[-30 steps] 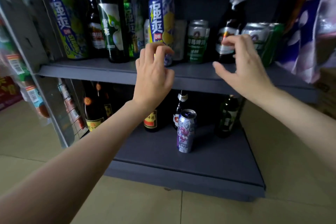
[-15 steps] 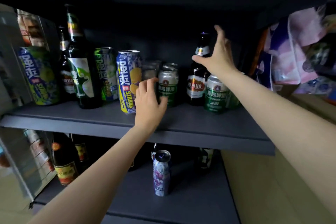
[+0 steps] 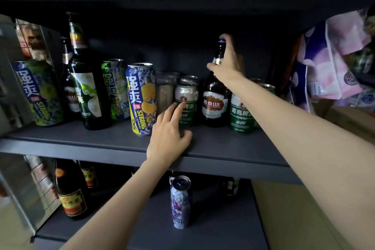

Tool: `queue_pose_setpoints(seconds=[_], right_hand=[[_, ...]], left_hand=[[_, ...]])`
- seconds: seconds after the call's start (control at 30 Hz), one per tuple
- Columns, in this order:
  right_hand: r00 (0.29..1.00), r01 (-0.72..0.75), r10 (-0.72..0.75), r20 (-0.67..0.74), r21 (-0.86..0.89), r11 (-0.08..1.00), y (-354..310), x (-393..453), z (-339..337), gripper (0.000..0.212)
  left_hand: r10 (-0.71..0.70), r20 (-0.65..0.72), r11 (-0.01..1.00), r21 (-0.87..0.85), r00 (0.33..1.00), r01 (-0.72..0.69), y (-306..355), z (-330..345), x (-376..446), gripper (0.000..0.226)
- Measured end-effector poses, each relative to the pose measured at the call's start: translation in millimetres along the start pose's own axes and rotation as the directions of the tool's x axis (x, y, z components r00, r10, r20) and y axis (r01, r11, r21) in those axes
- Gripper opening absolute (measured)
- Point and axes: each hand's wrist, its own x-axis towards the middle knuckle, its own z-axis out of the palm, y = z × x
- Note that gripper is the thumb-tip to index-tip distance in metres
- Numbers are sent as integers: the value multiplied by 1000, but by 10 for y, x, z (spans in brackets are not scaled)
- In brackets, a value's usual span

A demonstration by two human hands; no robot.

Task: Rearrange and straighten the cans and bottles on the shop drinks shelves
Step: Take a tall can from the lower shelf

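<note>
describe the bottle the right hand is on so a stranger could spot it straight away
On the middle shelf, look right of centre, between two green Tsingtao cans. The brown bottle there is the only one with a red U8 label, and the right hand grips its neck.

A shop: dark grey shelves (image 3: 223, 148) carry rows of branded beer cans (image 3: 241, 111) and bottles (image 3: 89, 91), with packaged goods (image 3: 332, 63) hanging right.

The right hand (image 3: 226, 65), open above the brown U8 bottle (image 3: 215, 99) 0.5 seconds ago, now grips its neck; the left hand (image 3: 168, 138) has reached the green can (image 3: 186, 103).
</note>
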Motion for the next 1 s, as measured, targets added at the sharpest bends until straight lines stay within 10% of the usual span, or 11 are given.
queue_pose_setpoints(seconds=[0.27,0.47,0.7,1.0], right_hand=[[986,161,-163,39,54,986,-352,-492,-354,67],[945,290,-312,100,188,938,-696,-1126,-626,64],[826,421,-513,234,350,837,-969,-2176,-39,64],[855,345,-447,263,356,869,-529,-3115,1411,72]], left_hand=[[-101,-85,964,-253,991,76,17,-144,-112,64],[-116,20,754,-649,993,101,50,-567,-764,64],[37,8,793,-608,999,-25,-390,-938,-1610,54],[-361,192,758,-509,913,407,-1299,-599,-2411,83]])
